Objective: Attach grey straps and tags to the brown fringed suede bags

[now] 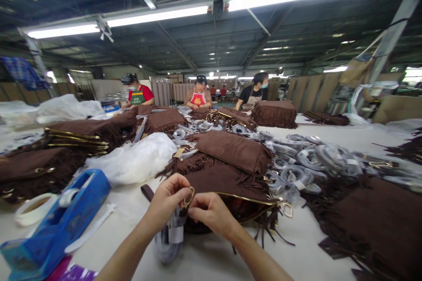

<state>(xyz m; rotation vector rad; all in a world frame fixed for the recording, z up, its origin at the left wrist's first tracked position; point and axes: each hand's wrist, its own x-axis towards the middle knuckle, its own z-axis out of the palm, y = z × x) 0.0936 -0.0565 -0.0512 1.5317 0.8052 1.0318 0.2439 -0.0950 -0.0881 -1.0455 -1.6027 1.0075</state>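
Observation:
Between my two hands is a gold metal clasp point(189, 196). My left hand point(171, 194) pinches it from the left, fingers closed. Just to its right, my right hand point(212, 213) is closed, thumb and fingertips pressed together at the clasp's lower side; what exactly they grip is hidden. Below hangs a coiled strap point(169, 237) in clear plastic with a white paper band, joined to the clasp. Behind my hands lies a brown fringed bag point(227, 182) with its gold zipper open and a gold ring at its right end. Another brown bag point(231, 147) rests on top of the pile.
A blue tape dispenser point(62, 224) and a white tape roll point(36, 208) stand left. White plastic wrapping point(138, 158) lies behind them. Plastic-wrapped coiled straps point(316, 158) spread to the right, near stacked brown fringed bags point(379, 219). Several people work across the table.

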